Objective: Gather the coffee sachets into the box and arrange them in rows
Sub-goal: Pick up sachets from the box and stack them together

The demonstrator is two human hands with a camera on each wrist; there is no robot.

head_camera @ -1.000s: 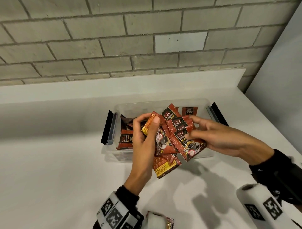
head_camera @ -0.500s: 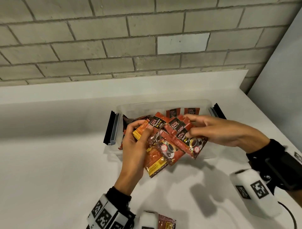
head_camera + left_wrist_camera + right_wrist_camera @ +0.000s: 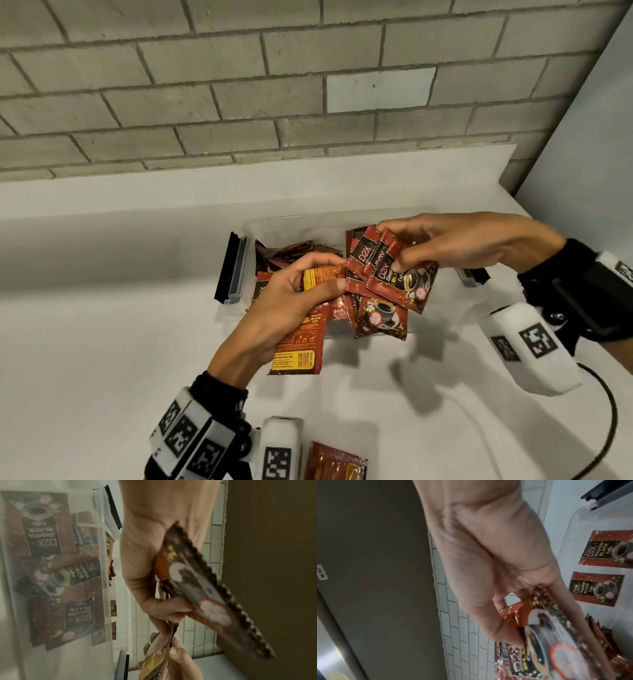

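While over the box (image 3: 301,226), left hand (image 3: 287,301) and right hand (image 3: 462,243) around sachets (image 3: 390,284).

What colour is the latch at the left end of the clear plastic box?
Black outside, grey inside; the latch shows best in the head view.

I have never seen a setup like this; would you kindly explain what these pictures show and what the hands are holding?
No machine here: a person's two bare hands, with cameras strapped on. The wide picture comes from a head camera looking down; the other two come from wrist cameras looking along each hand. A clear plastic box stands on a white counter, with coffee sachets already inside; a loose sachet lies nearer the person. The left hand grips several sachets, one showing its yellow back. The right hand pinches a fanned bundle of red sachets in its fingers, over the box.
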